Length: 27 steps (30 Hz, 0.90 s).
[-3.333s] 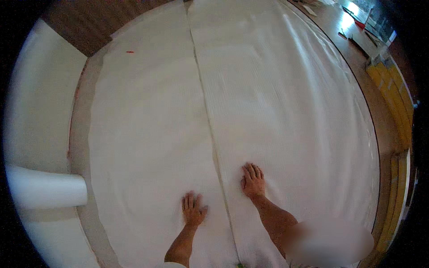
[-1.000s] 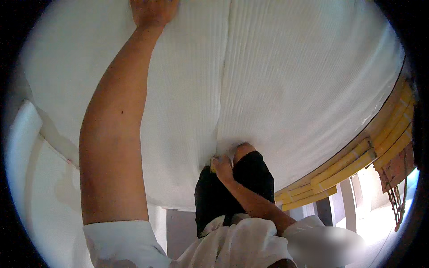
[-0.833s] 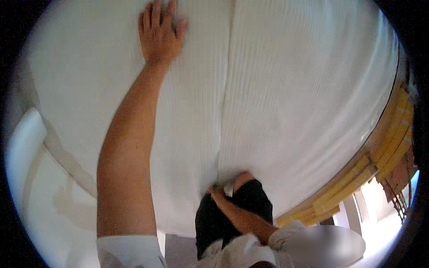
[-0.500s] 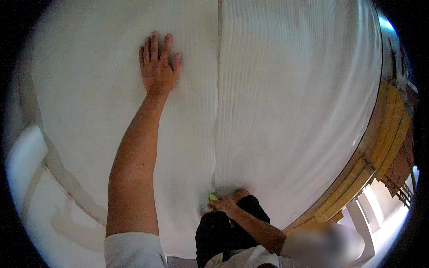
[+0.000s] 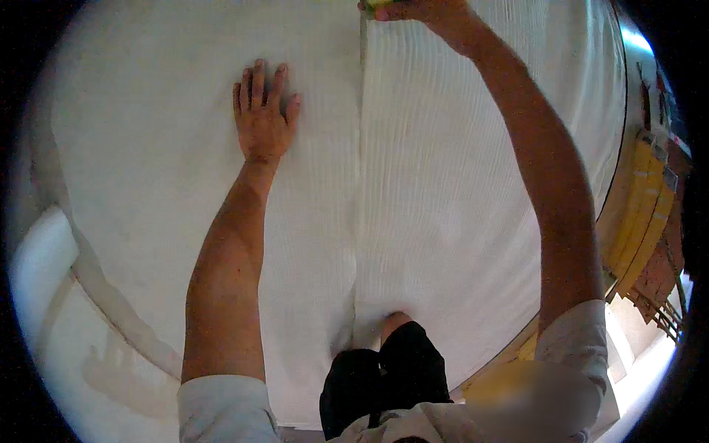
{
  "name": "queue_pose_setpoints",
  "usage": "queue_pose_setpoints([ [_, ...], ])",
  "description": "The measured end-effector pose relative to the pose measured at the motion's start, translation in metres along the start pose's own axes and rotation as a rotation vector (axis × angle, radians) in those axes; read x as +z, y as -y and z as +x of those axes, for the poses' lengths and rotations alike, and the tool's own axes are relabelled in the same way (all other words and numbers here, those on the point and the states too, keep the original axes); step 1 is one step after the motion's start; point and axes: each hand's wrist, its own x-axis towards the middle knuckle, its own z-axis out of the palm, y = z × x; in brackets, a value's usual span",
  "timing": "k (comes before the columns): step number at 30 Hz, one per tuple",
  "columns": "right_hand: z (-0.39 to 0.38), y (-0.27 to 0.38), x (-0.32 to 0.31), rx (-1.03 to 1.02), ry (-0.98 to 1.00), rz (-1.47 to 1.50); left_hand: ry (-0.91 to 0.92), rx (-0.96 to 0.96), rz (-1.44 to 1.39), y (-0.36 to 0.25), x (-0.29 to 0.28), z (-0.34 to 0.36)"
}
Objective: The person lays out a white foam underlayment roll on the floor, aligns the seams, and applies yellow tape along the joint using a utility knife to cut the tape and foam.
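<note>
A wide white fabric sheet [image 5: 162,133] spreads under me, its left part smooth and its right part finely rippled. Between these parts a straight seam [image 5: 360,184] runs from the far edge down to my knees. My left hand [image 5: 264,122] lies flat on the smooth part with its fingers spread. Far off, at the top of the view, my right hand [image 5: 432,10] is closed around a small yellow-green object [image 5: 380,9] beside the seam. The upper edge of the picture cuts off part of that object, and its kind is unclear.
My knees in black shorts [image 5: 384,384] rest on the sheet at the seam's near end. A white roll [image 5: 44,251] lies at the left edge. Along the right side are yellow stacked boards [image 5: 639,210] and brown pieces [image 5: 668,258].
My right hand has gone from beside my knees far forward to the seam's upper end, carrying the yellow-green object. My left hand stays flat in nearly the same place.
</note>
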Motion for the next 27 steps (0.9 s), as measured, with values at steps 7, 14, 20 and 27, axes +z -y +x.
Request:
queue_pose_setpoints([
  [7,-0.006,-0.063,0.027,0.094,-0.347,-0.336,0.015,-0.021,0.014,-0.006,0.015,0.0],
  [14,0.002,-0.137,0.036,-0.101,-0.439,-0.331,-0.01,-0.004,0.008,-0.012,0.023,-0.003],
  [20,-0.002,-0.158,0.034,-0.247,-0.585,-0.661,-0.042,0.009,0.014,-0.023,0.027,0.001],
  [27,-0.011,-0.167,0.037,-0.417,-0.777,-0.932,0.027,0.043,0.094,-0.034,0.027,-0.001],
])
